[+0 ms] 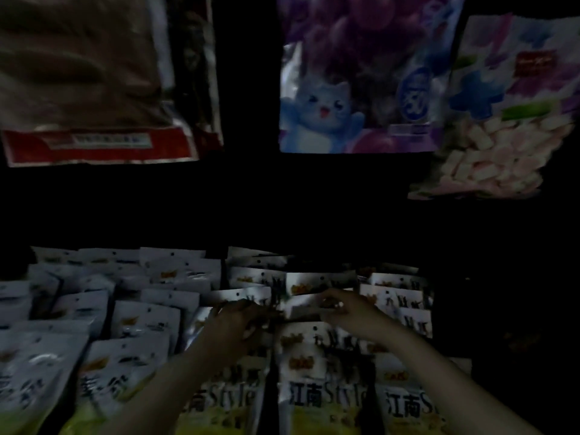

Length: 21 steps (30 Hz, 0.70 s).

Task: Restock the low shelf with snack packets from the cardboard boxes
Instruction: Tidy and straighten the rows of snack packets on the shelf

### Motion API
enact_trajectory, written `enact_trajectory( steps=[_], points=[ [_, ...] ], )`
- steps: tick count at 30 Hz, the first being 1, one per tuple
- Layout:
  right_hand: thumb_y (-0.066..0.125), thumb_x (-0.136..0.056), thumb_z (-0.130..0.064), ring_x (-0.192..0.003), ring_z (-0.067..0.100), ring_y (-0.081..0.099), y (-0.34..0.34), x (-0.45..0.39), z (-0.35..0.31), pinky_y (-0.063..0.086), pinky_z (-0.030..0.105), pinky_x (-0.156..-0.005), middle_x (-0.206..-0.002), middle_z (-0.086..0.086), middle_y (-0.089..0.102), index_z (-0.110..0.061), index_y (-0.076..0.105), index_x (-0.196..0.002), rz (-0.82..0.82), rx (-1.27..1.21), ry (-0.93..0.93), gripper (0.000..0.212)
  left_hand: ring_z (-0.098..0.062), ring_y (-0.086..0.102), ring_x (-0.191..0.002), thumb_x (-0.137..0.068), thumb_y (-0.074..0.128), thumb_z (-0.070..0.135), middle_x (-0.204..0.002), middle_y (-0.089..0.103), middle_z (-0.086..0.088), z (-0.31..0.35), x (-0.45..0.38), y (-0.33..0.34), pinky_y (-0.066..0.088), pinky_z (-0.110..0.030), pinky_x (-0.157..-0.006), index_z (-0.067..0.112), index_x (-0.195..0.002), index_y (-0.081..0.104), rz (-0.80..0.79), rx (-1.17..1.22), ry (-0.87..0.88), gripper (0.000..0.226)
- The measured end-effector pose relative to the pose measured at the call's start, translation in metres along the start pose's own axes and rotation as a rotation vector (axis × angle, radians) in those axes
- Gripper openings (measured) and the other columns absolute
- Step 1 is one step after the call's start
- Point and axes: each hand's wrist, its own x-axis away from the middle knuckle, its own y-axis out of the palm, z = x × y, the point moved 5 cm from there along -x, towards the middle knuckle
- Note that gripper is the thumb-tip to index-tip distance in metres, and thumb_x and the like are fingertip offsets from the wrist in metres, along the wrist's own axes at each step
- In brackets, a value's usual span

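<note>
Above, 3 large hanging bags: 1 brown bag with a red bottom band (94, 73), 1 purple bag printed with a blue cartoon cat (361, 76), 1 white-and-pink bag of pale block sweets (502, 120). Below, 2 kinds of small white snack packets in packed rows: left kind with dark brush lettering (138, 321), right kind printed "Style" over yellow (326, 372). Too many, too dim for an exact count. 2 bare hands: left (241, 318), right (348, 312).

The front snack packets (326, 400) read "江南Style"; the purple cat bag (361, 89) bore a blurred "50".
</note>
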Motion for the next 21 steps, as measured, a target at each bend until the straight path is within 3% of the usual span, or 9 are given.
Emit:
enact_trajectory(
  steps=[3,6,7,9,12,16,18,21],
  points=[
    [0.056,-0.093,-0.022,-0.115,0.009,0.05,0.044,-0.007,-0.038,0.045,0.019,-0.094,-0.131,-0.01,0.044,-0.02,0.036,-0.141,-0.098,-0.014,-0.039,0.052,0.007,0.059,-0.087,-0.093,0.053,0.025,-0.105,0.063,0.01,-0.039,0.033,-0.018,0.043,-0.002,-0.066,0.026,-0.122,0.054,-0.022,0.174,-0.024,0.029],
    [0.063,-0.087,-0.034,-0.117,-0.005,0.029,0.088,-0.009,-0.067,0.033,0.019,-0.103,-0.127,-0.025,0.027,-0.03,0.029,-0.144,-0.209,0.088,-0.038,0.066,0.002,0.061,-0.085,-0.092,0.057,0.03,-0.116,0.059,0.002,-0.078,0.058,-0.004,0.046,-0.007,-0.069,0.022,-0.132,0.045,-0.214,0.35,-0.157,0.042],
    [0.064,-0.086,-0.037,-0.117,-0.004,0.028,0.098,-0.008,-0.072,0.034,0.02,-0.102,-0.128,-0.024,0.027,-0.03,0.034,-0.142,-0.209,0.14,-0.013,0.064,0.006,0.059,-0.082,-0.093,0.056,0.028,-0.11,0.059,0.004,-0.08,0.063,-0.001,0.046,-0.008,-0.07,0.02,-0.128,0.046,-0.236,0.43,-0.151,0.037],
    [0.062,-0.088,-0.033,-0.11,0.002,0.045,0.111,-0.006,-0.08,0.042,0.021,-0.091,-0.122,-0.016,0.045,-0.023,0.054,-0.128,-0.115,0.268,0.027,0.042,0.011,0.056,-0.083,-0.094,0.054,0.022,-0.102,0.056,0.007,-0.081,0.067,0.004,0.044,-0.009,-0.073,0.019,-0.122,0.048,-0.287,0.484,-0.133,0.029],
    [0.058,-0.092,-0.02,-0.101,0.015,0.058,0.112,-0.002,-0.085,0.048,0.025,-0.089,-0.113,0.002,0.062,-0.015,0.068,-0.106,0.121,0.439,0.124,0.018,-0.018,0.054,-0.114,-0.092,0.058,0.016,-0.124,0.054,-0.005,-0.085,0.067,-0.001,0.037,-0.013,-0.085,0.011,-0.128,0.053,-0.208,0.484,-0.142,0.037],
    [0.056,-0.093,-0.025,-0.098,0.016,0.057,0.103,-0.003,-0.101,0.049,0.024,-0.08,-0.113,0.005,0.06,-0.011,0.061,-0.111,0.232,0.284,0.26,0.023,-0.015,0.056,-0.108,-0.09,0.059,0.008,-0.125,0.052,-0.006,-0.099,0.06,-0.015,0.044,-0.012,-0.081,0.003,-0.128,0.05,-0.184,0.544,-0.145,0.04],
    [0.058,-0.092,-0.028,-0.109,0.02,0.054,0.101,-0.012,-0.102,0.048,0.027,-0.086,-0.123,0.006,0.052,-0.013,0.054,-0.123,0.201,0.228,0.302,0.035,-0.011,0.054,-0.109,-0.092,0.057,0.012,-0.127,0.047,-0.002,-0.108,0.052,-0.026,0.039,-0.008,-0.08,0.008,-0.133,0.046,-0.159,0.545,-0.17,0.043],
    [0.058,-0.093,-0.024,-0.117,0.026,0.05,0.102,-0.03,-0.103,0.046,0.03,-0.094,-0.128,0.003,0.045,-0.014,0.043,-0.135,0.227,0.144,0.305,0.046,-0.016,0.045,-0.125,-0.095,0.053,0.026,-0.141,0.041,-0.002,-0.119,0.048,-0.03,0.035,-0.014,-0.094,0.017,-0.139,0.04,-0.16,0.457,-0.201,0.047]
  ],
)
